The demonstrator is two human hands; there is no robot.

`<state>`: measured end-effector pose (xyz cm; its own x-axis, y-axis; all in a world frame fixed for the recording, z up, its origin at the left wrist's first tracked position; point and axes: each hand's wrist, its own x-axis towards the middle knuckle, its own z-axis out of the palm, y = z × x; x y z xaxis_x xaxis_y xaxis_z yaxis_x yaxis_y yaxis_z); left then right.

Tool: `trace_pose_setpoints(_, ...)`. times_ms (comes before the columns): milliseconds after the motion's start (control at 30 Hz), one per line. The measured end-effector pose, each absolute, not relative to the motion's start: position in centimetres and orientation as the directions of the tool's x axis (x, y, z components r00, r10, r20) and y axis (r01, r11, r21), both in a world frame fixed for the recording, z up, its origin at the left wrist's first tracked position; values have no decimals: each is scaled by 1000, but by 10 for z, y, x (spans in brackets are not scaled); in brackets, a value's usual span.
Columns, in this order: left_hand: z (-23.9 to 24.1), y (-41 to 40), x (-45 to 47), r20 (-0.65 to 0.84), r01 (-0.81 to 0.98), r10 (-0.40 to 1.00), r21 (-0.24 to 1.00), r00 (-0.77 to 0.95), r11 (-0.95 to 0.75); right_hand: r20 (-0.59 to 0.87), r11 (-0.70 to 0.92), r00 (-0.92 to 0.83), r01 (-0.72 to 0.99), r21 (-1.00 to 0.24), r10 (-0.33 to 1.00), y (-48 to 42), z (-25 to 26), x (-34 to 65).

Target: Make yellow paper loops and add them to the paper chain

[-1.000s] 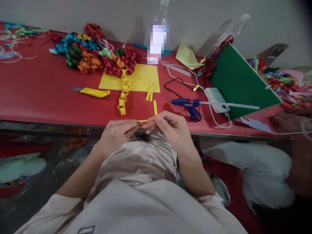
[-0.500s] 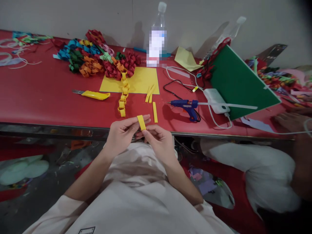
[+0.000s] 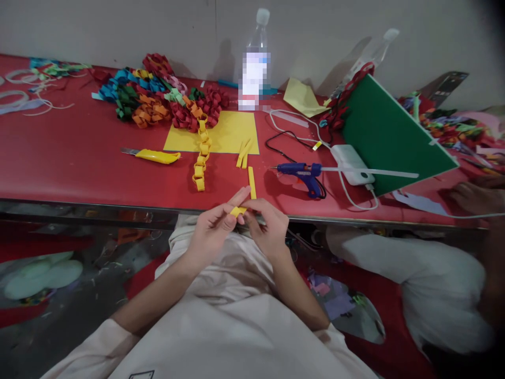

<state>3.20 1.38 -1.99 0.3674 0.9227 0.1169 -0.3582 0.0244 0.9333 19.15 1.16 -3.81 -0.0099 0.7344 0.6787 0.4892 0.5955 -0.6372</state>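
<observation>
A yellow paper strip (image 3: pixel 238 211) is pinched between my two hands at the table's front edge. My left hand (image 3: pixel 215 226) grips its left end, and my right hand (image 3: pixel 270 223) closes on the other end. Much of the strip is hidden by fingers. Just beyond lies a single yellow strip (image 3: pixel 252 182), with a few crossed yellow strips (image 3: pixel 243 153) behind it. A yellow paper chain (image 3: pixel 202 152) runs down from the heap of coloured paper chains (image 3: pixel 158 100), partly over a yellow sheet (image 3: pixel 232 131).
A yellow utility knife (image 3: pixel 158 156) lies at left. To the right are a blue glue gun (image 3: pixel 300 169), a white power block (image 3: pixel 352 164) with cables, and a leaning green board (image 3: pixel 394 137). A bottle (image 3: pixel 258 63) stands behind. Another person's hand (image 3: pixel 473 195) rests at far right.
Both hands have shifted slightly right and lower. The yellow strip between them has turned from nearly upright to flatter, with less of it showing.
</observation>
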Motion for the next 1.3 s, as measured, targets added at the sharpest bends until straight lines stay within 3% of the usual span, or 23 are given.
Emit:
trace_pose_setpoints(167,-17,15,26,122,-239,871,971,475,-6,821,757,-244,579,-303,516,20,-33,214)
trace_pose_setpoints(367,-14,24,19,-57,41,811,998,582,41,761,796,-565,595,110,318,20,-5,227)
trace_pose_setpoints(533,-5,33,6,-262,140,466,950,845,279,646,857,-741,443,264,184,14,10,227)
trace_pose_setpoints(600,-4,33,1,-289,132,354,905,889,405,627,878,-758,411,245,179,12,9,225)
trace_pose_setpoints(667,-4,31,-2,-268,62,360,868,893,493,667,884,-703,446,142,248,11,3,222)
trace_pose_setpoints(767,-6,27,-1,-168,-197,611,853,773,483,728,818,-496,555,-154,474,12,-9,215)
trace_pose_setpoints(833,-4,29,-1,-100,-337,819,878,566,340,700,726,-352,596,-344,621,13,-14,209)
trace_pose_setpoints(900,-2,36,-5,-6,-354,951,927,309,121,665,630,-223,621,-467,713,18,-17,205)
trace_pose_setpoints(967,-1,47,-16,139,-191,989,973,48,-128,648,538,-114,674,-507,753,25,-19,202)
trace_pose_setpoints(1033,-4,60,-27,318,248,941,926,-115,-283,632,442,-55,761,-475,773,36,-20,199)
trace_pose_setpoints(1100,-9,69,-33,439,669,893,695,-104,-264,592,351,-59,851,-391,803,47,-21,196)
trace_pose_setpoints(1133,-13,71,-33,443,779,893,586,-76,-224,569,323,-78,881,-345,819,51,-21,194)
trace_pose_setpoints(1200,-20,73,-28,403,870,915,461,-33,-172,535,310,-116,906,-288,837,56,-20,190)
trace_pose_setpoints(1300,-29,73,-18,383,902,923,408,-25,-144,560,318,-95,894,-317,823,53,-23,191)
